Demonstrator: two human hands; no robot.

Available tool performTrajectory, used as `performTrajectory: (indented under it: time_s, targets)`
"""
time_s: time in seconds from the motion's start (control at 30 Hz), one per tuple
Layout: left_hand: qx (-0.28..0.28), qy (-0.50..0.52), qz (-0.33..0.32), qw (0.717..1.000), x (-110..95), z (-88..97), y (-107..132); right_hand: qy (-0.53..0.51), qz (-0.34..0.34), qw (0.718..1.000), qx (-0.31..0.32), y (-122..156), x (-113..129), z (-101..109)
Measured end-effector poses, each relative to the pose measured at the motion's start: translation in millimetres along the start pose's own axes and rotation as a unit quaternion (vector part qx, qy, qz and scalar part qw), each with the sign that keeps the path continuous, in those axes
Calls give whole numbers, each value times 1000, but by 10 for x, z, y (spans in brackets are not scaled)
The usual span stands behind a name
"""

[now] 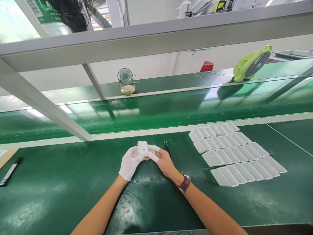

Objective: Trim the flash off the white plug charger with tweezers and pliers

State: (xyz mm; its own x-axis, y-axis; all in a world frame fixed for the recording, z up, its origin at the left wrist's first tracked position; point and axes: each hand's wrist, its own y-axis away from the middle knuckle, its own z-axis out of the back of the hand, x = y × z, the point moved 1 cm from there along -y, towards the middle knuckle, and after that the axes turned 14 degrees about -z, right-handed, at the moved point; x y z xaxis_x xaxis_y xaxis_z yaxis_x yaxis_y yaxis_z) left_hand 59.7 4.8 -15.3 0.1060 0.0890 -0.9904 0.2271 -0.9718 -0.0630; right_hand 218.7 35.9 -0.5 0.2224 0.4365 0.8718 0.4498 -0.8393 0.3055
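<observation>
- We saw the left hand (130, 164), in a white glove, clamped on a small white part (142, 147), held up over the green bench (73, 182) near its middle.
- We found the right hand (165, 162), white covers on its fingertips, closed on the same part from the right; a watch (185, 182) circled that wrist.
- Just beyond the right hand, we noted dark tweezers (168, 149) lying on the bench.
- Farther right, we counted four slanting rows of white trays (241, 154).
- Well to the left, we spotted a marker (11, 171) near the cardboard (8, 156) at the edge of our view.
- Across the bench, past a grey frame (156, 42), we saw a small fan (125, 76) and, to its right, a lime fan (251, 63).
</observation>
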Motion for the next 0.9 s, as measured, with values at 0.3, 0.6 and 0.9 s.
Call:
performTrajectory:
  time_s: [0.3,0.6,0.9]
  targets:
    - [6,11,9,1000,-5,-7,29,4,3,1000,3,6,-2,5]
    - [6,-78,-31,996,-56,-9,47,8,2,1000,1,4,-22,13]
    - [-28,-45,-70,996,-18,21,46,-64,0,998,11,-15,-105,38]
